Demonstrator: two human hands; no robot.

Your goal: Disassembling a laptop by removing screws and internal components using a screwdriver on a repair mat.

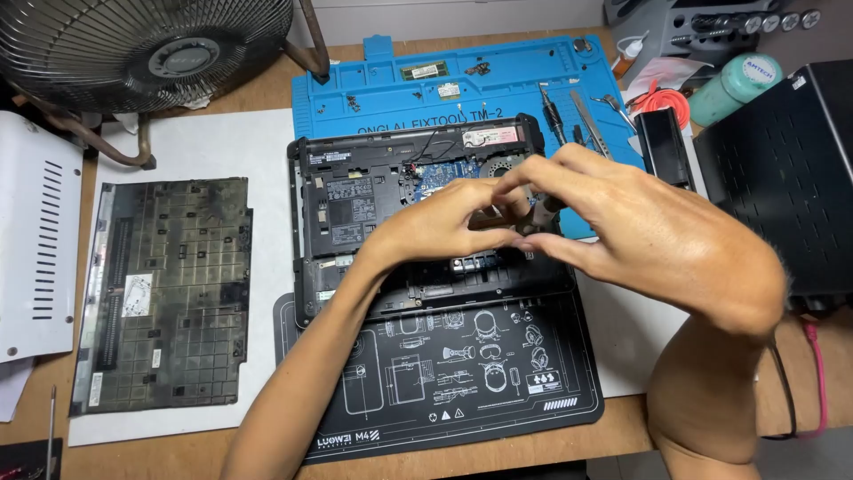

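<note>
An opened black laptop chassis (pixel 355 204) lies bottom-up, with its circuit board and labels exposed. Both my hands meet just above its right half. My right hand (pixel 640 231) curls around a small grey tool (pixel 538 215). My left hand (pixel 444 222) comes in from the lower left, its thumb and forefinger pinched at the end of that tool. What sits between the fingertips is hidden. The hands cover the laptop's middle and right side.
A removed dark cover panel (pixel 169 293) lies at left on white paper. A blue work mat (pixel 391 89) holds a screwdriver (pixel 551 111) and tweezers (pixel 588 120). Also here: black mat (pixel 462 373), fan (pixel 142 44), black battery (pixel 665 147), black case (pixel 782 169), teal bottle (pixel 733 84).
</note>
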